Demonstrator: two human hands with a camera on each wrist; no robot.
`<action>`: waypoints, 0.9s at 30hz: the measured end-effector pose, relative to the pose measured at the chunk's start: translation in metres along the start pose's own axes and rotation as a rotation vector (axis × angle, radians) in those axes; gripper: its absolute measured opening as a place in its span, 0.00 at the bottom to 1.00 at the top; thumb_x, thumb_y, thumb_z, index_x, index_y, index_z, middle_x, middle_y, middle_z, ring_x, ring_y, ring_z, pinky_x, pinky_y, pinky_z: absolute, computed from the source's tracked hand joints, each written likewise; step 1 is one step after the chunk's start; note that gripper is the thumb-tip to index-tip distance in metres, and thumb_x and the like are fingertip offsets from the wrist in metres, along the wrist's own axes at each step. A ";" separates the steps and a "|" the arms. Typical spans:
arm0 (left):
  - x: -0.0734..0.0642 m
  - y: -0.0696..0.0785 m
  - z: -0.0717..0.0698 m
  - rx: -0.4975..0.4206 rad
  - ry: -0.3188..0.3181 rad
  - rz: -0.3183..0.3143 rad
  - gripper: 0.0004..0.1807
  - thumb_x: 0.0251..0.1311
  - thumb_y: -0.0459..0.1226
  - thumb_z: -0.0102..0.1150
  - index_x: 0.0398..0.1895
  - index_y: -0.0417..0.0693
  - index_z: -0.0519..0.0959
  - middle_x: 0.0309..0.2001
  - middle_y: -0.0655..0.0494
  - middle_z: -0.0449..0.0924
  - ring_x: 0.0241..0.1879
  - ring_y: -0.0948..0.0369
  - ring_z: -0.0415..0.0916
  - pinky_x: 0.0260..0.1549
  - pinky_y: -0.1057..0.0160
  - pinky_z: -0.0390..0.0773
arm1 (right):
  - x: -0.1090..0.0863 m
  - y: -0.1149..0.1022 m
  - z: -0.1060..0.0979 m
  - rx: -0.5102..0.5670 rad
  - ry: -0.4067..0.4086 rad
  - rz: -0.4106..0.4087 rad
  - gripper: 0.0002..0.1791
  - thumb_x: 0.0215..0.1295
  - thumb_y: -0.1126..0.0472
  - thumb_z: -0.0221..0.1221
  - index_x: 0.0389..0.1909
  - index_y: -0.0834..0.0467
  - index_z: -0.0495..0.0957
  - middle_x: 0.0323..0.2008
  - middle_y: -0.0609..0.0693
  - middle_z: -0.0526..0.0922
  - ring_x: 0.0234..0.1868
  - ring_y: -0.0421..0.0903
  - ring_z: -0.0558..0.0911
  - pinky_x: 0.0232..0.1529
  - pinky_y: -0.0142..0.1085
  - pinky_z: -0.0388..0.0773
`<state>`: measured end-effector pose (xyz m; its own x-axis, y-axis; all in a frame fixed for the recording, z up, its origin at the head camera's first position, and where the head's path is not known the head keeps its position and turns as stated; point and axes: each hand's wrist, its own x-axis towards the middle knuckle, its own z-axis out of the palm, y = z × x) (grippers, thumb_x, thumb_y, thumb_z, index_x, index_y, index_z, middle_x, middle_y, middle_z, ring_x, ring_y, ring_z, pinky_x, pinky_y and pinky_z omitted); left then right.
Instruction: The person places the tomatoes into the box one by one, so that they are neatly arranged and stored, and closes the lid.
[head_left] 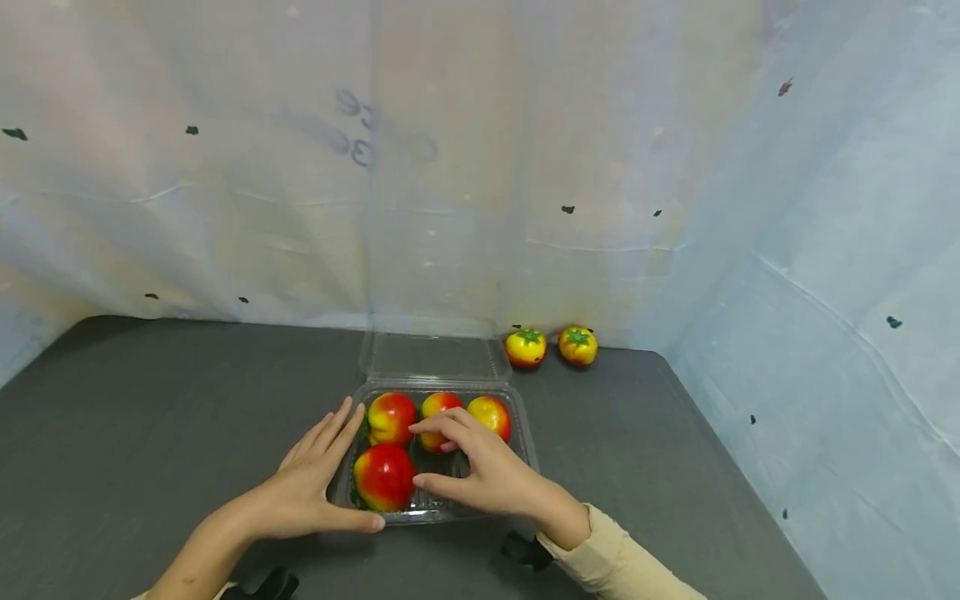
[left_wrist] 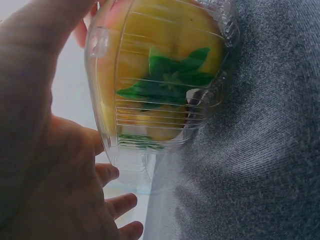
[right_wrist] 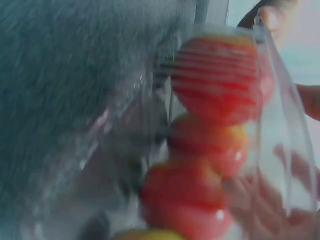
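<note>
A clear plastic clamshell box [head_left: 525,425] lies with its lid [head_left: 435,358] folded back. Inside are several red-and-yellow fruits: a front-left one [head_left: 385,477], a back-left one [head_left: 392,418], a middle one [head_left: 441,404] and a right one [head_left: 491,414]. Through the box wall in the left wrist view, one fruit [left_wrist: 170,30] shows a green star-shaped leaf. My left hand [head_left: 307,487] lies along the box's left side, fingers straight, thumb at the front rim. Above the box is my right hand [head_left: 480,462], fingers bent and thumb apart, nothing between them, partly covering the middle fruit.
Two more yellow-and-red fruits with green leaf tops, a left one [head_left: 526,348] and a right one [head_left: 577,346], stand behind the box at the dark grey table's [head_left: 187,400] back edge. Pale sheeting [head_left: 442,167] rises behind the table and along its right side.
</note>
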<state>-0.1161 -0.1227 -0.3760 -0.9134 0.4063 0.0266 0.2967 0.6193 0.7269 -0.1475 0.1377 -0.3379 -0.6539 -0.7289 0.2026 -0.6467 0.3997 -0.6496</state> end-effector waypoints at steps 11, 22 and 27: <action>0.001 -0.002 0.001 0.018 0.000 -0.003 0.69 0.39 0.61 0.71 0.78 0.53 0.36 0.77 0.45 0.28 0.71 0.32 0.32 0.55 0.22 0.38 | -0.017 0.009 -0.022 -0.095 0.113 0.005 0.27 0.61 0.52 0.64 0.60 0.54 0.72 0.55 0.49 0.74 0.48 0.49 0.77 0.45 0.35 0.80; 0.001 -0.003 0.000 0.008 0.002 -0.004 0.70 0.39 0.61 0.72 0.78 0.53 0.35 0.77 0.46 0.27 0.71 0.32 0.31 0.55 0.22 0.38 | -0.028 0.019 -0.032 -0.118 0.179 0.027 0.25 0.62 0.52 0.64 0.58 0.56 0.74 0.56 0.50 0.75 0.48 0.47 0.78 0.48 0.38 0.79; 0.001 -0.003 0.000 0.001 0.002 -0.006 0.69 0.39 0.60 0.72 0.78 0.54 0.35 0.77 0.45 0.27 0.71 0.32 0.31 0.56 0.22 0.37 | -0.031 0.024 -0.038 -0.133 0.232 0.021 0.25 0.60 0.56 0.66 0.58 0.57 0.74 0.54 0.50 0.77 0.45 0.47 0.79 0.46 0.41 0.79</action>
<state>-0.1176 -0.1237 -0.3783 -0.9154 0.4018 0.0237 0.2920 0.6225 0.7261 -0.1573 0.1913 -0.3313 -0.7300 -0.5794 0.3625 -0.6683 0.4939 -0.5563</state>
